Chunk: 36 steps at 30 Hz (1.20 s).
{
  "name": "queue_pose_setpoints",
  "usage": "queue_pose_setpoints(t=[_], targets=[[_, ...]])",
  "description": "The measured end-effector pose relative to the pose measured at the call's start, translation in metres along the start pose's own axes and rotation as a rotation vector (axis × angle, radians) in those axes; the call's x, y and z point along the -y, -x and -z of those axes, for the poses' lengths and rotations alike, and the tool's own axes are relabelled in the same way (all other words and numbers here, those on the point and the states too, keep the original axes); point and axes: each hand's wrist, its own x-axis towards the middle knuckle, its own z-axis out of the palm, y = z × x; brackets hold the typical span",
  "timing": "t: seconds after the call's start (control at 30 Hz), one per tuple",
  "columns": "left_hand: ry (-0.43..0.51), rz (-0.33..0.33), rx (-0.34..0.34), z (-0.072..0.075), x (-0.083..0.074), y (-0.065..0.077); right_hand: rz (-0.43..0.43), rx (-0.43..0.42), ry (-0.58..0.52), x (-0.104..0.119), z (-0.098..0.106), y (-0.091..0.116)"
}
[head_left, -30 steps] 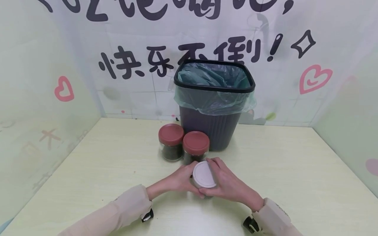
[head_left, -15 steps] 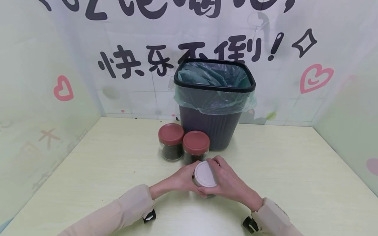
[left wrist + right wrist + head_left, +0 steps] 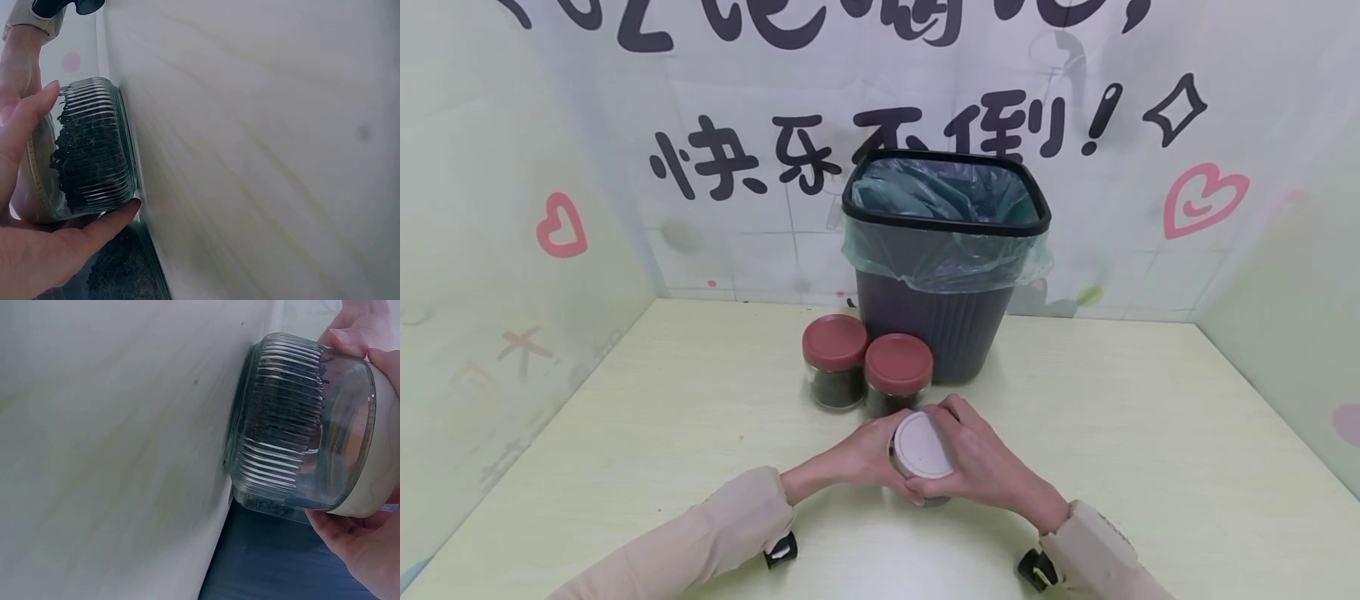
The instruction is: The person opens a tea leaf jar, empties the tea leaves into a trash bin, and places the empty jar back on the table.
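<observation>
Standing on the worktop (image 3: 1150, 433), a glass jar (image 3: 281, 419) holds dark contents; the left hand (image 3: 867, 458) has fingers partly open, curled round its glass, the right hand (image 3: 988, 462) likewise round its white lid (image 3: 922, 444). Behind, 2 red-lidded jars (image 3: 835, 367) hold dark contents beside a bag-lined bin (image 3: 958, 325).
</observation>
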Motion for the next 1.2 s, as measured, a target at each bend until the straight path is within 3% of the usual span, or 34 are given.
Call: queue_pose_setpoints(t=[0.43, 0.83, 0.9, 1.1, 1.2], targets=[[-0.014, 0.001, 0.02, 0.002, 0.0, 0.002, 0.0, 0.076, -0.048, 0.001, 0.004, 0.0], [0.051, 0.017, 0.068, 0.004, -0.001, 0.001, -0.061, 0.243, -0.18, 0.002, 0.012, 0.002], [0.054, 0.018, 0.072, 0.004, -0.001, 0.002, -0.072, 0.215, -0.159, 0.004, 0.012, 0.003], [0.035, 0.02, 0.058, 0.003, -0.001, 0.003, -0.088, 0.001, 0.046, 0.01, 0.003, 0.006], [0.018, 0.021, 0.047, 0.004, -0.002, 0.003, -0.062, -0.059, 0.105, 0.012, -0.001, 0.006]])
